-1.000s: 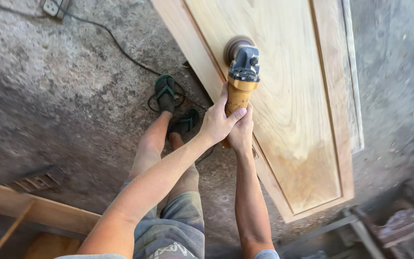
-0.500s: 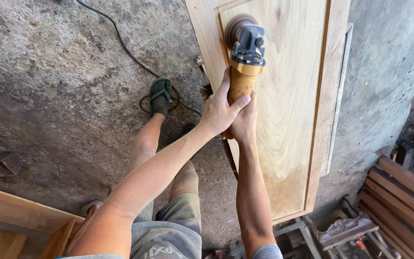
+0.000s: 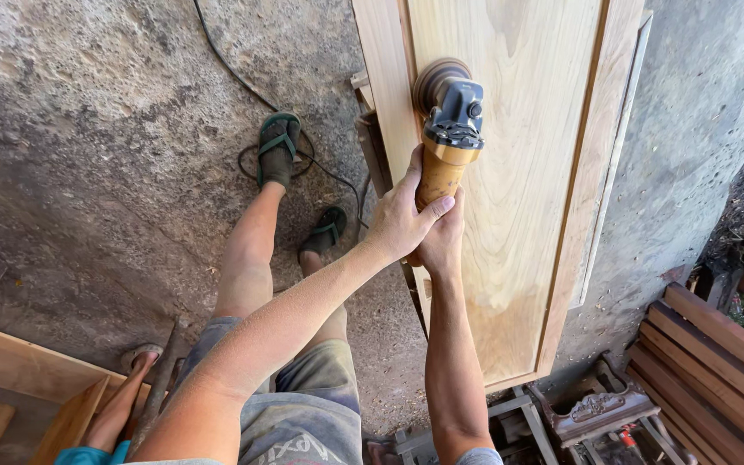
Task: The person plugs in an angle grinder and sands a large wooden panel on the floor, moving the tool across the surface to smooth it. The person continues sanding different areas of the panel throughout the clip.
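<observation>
Sander (image 3: pixel 448 129) held two-handed: left hand (image 3: pixel 399 220) fingers wrapped round orange handle, right hand (image 3: pixel 443 241) clasped just beneath. Disc at 12 o'clock, on door (image 3: pixel 518 189) panel's left edge. Keep disc flat, pressure light, cord (image 3: pixel 217 52) clear at 10 o'clock.

Pale grained wooden door (image 3: pixel 518 215), orange-handled dark grey grinder (image 3: pixel 447 138), green-strapped sandal (image 3: pixel 279 148).

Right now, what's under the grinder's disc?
The sanding disc of the grinder sits over the pale wooden door panel, near its left frame edge. The wood directly under the disc is covered.
</observation>
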